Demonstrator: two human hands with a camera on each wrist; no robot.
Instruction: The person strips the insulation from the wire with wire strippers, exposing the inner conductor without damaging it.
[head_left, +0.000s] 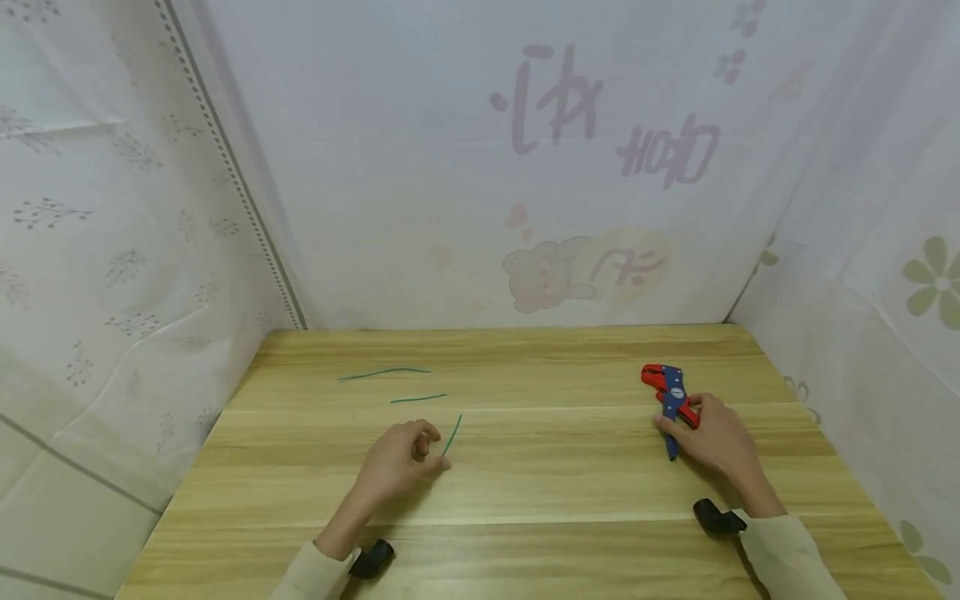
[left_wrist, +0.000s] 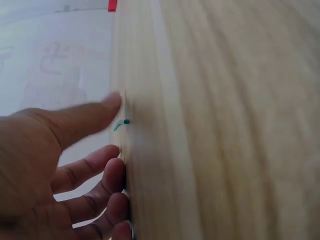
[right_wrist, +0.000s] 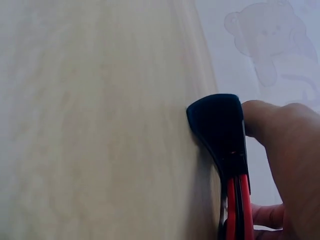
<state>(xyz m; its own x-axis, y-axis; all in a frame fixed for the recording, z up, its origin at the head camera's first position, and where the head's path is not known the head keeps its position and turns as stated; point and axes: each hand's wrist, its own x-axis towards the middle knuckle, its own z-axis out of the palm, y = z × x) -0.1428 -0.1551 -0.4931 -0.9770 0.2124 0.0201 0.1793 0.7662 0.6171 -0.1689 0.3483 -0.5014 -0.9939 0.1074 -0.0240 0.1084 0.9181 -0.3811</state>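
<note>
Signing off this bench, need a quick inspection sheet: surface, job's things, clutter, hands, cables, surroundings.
Surface: wood-grain table.
Job's things: red-and-blue tool; near green wire, middle green wire, far green wire, which may be more than one strand.
Clutter: nothing seen.
Hands: left hand beside the near green wire, thumb and forefinger apart, contact unclear; right hand grips the red-and-blue tool. Black device at each wrist: left device, right device.
Cables: nothing seen besides the green wires.
Surroundings: pale printed sheeting behind and on both sides.
</note>
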